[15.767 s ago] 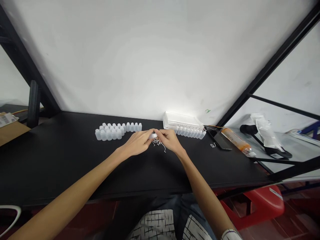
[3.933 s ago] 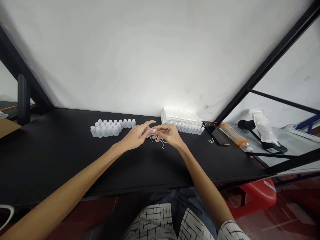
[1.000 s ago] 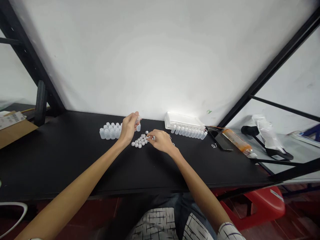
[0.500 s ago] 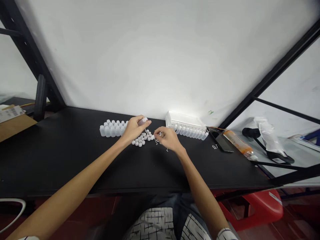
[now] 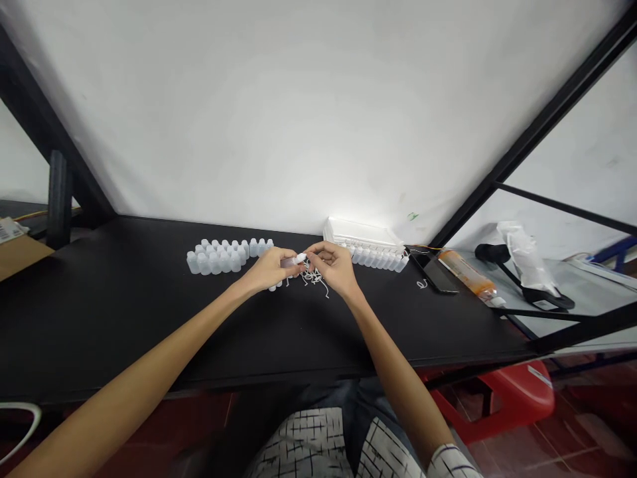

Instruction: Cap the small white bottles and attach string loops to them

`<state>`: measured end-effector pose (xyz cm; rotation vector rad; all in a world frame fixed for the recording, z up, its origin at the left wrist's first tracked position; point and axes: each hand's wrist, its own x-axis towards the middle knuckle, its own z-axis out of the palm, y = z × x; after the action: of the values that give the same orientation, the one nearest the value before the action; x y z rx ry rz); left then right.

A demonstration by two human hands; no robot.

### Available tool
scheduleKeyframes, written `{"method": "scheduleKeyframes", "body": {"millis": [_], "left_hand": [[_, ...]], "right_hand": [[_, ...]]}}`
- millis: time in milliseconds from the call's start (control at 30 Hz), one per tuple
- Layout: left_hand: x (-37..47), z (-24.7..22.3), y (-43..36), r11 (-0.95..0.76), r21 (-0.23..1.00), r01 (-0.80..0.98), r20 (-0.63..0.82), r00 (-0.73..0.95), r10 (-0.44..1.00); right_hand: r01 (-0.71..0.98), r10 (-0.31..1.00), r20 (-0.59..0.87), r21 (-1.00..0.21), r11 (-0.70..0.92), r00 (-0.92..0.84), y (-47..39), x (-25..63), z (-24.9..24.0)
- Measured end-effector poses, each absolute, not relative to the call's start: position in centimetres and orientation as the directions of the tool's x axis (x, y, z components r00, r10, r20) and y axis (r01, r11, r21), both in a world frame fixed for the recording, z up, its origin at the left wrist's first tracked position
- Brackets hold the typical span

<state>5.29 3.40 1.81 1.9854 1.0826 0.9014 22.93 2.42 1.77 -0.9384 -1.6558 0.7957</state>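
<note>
A small translucent plastic bottle lies tilted sideways in my left hand, its mouth end turned to the right. My right hand pinches a small white cap at that end; the fingers partly hide it. Below the hands is a loose pile of thin white curly strips. Several white caps lie on the black tabletop, mostly covered by my left hand. To the left, rows of similar bottles stand upright.
A stack of white trays rests against the wall, with a row of bottles before it. Further right are a phone, an orange-labelled bottle and a black metal frame. Below the shelf stands a red stool.
My right hand has moved up and left from the caps and strips to the held bottle. My left hand has lowered the bottle slightly, and the two hands now meet.
</note>
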Motion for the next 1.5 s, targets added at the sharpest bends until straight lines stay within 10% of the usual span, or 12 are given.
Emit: {"method": "scheduleKeyframes", "body": {"millis": [733, 1200, 1500], "left_hand": [[5.4, 1.3, 3.2, -0.48, 0.744, 0.464, 0.278, 0.439, 0.855], [5.7, 1.7, 2.4, -0.567, 0.61, 0.554, 0.362, 0.442, 0.821], [5.9, 1.8, 2.2, -0.621, 0.655, 0.431, 0.386, 0.516, 0.765]], "right_hand": [[0.24, 0.845, 0.393, -0.836, 0.493, -0.363, 2.5, 23.7, 1.9], [0.664, 0.819, 0.483, -0.506, 0.55, -0.31, 2.4, 22.8, 1.0], [0.619, 0.823, 0.538, -0.587, 0.522, -0.183, 2.4, 22.9, 1.2]]}}
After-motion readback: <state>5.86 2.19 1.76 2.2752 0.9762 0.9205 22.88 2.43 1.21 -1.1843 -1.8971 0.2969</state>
